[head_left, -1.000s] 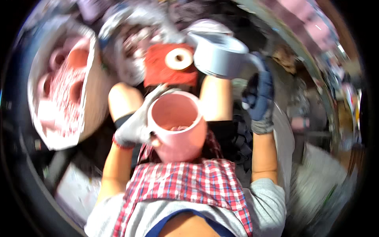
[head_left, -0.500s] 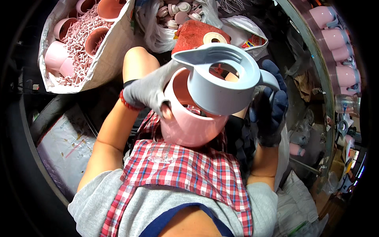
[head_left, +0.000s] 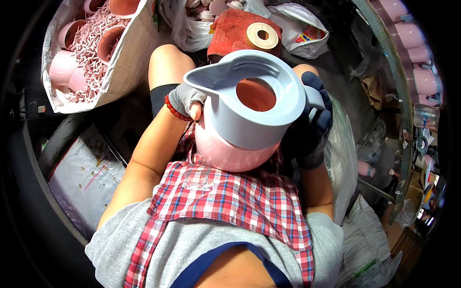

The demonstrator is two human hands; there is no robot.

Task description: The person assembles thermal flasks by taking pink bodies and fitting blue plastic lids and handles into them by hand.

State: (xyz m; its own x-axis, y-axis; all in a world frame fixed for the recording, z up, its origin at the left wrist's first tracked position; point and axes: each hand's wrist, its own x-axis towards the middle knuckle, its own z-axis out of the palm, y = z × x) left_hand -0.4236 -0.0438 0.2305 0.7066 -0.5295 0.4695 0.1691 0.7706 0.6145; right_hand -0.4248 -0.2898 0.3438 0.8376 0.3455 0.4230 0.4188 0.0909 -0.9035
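Observation:
A glossy pink jug body rests on my lap against the checked apron. Seated on its rim is a grey-blue jug collar with a spout on the left, a handle on the right and a round opening showing the pink inside. My left hand, in a grey glove with bare fingertips, grips the side of the body below the spout. The dark blue glove of my right hand is wrapped round the collar's handle, its palm side partly hidden.
At the far left, a white sack holds pink cups and many small pink pegs. Ahead are a red cloth-covered block with a cream ring and a bag of pink lids. Finished pink jugs line a rack on the right.
The tilted collar has come down and left onto the pink body, covering its mouth. My left hand has shifted from the body's upper rim to its side; my right hand has stayed at the handle.

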